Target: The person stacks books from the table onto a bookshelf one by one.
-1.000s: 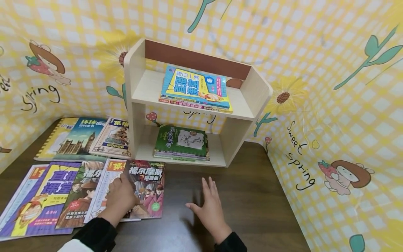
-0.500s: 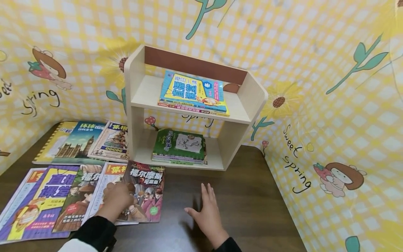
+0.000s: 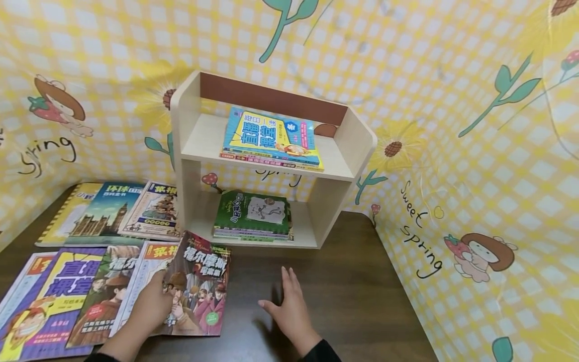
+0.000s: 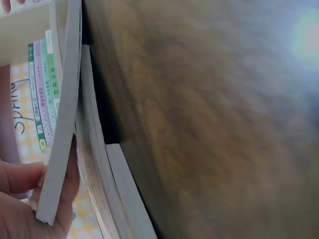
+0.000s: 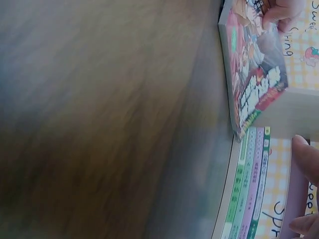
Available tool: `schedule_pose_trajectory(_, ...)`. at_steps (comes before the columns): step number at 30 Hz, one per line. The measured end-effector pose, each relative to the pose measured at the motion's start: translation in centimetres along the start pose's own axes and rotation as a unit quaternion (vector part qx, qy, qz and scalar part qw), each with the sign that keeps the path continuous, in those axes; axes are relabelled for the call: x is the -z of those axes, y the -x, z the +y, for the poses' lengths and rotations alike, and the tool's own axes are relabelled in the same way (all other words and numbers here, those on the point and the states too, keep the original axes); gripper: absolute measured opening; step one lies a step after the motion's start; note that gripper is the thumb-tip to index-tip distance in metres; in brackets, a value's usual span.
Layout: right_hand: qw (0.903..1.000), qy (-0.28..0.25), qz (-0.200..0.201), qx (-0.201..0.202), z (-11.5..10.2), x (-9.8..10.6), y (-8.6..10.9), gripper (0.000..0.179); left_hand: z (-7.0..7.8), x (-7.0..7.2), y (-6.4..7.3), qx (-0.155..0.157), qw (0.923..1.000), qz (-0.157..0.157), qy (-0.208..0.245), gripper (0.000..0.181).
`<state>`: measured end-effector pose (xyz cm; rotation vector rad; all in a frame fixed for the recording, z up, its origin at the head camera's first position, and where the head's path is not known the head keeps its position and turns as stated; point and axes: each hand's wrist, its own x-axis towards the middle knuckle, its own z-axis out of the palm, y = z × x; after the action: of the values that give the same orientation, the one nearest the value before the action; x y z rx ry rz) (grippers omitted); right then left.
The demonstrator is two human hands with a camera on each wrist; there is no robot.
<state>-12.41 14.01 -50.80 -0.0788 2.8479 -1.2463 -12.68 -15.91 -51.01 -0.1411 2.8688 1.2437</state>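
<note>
The thin, rectangular, dark maroon paperback (image 3: 199,286) is smooth and faintly glossy, with matt paper page edges (image 4: 66,134); the dark brown, wood-grained tabletop (image 3: 353,281) carries a soft sheen; the pale, two-tier, wood-look bookshelf (image 3: 357,146) is smooth and matt; the yellow-and-white checked sheet (image 3: 429,75) is creased, cloth or plastic unclear; the black sleeve (image 3: 321,352) looks like matt cloth.

A book (image 3: 199,291) is reaching from the left hand (image 3: 151,303), which is holding its left edge, toward the right hand (image 3: 291,309). Front books (image 3: 68,291) are overlapping left of the left hand, with rear books (image 3: 107,212) lying behind them. Beyond both hands a shelf (image 3: 332,208) is standing on the tabletop (image 3: 362,286), bearing an upper stack (image 3: 271,137) and a lower stack (image 3: 253,215).
</note>
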Motion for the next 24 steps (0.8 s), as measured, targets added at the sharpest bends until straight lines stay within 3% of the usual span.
schedule_pose_trajectory(9, 0.9963, -0.069, -0.051, -0.002, -1.7, -1.7, -0.7, 0.085, 0.3, 0.5, 1.2, -0.009, 0.9971, 0.005, 0.075, 0.049)
schedule_pose_trajectory(15, 0.9818, -0.176, -0.070, -0.013, -3.0, -3.1, -0.7, 0.080, 2.5, 0.5, 1.5, 0.000, 0.9854, -0.028, 0.168, 0.055)
schedule_pose_trajectory(19, 0.9667, -0.248, -0.064, -0.010, -3.7, -3.9, -0.6, 0.074, 4.0, 0.2, 1.5, -0.003, 0.9786, -0.017, 0.205, 0.055)
schedule_pose_trajectory(24, 0.9587, -0.283, -0.022, -0.007, -4.1, -4.5, -0.4, 0.060, 5.6, -0.5, 1.3, 0.004, 0.9746, 0.007, 0.224, 0.054)
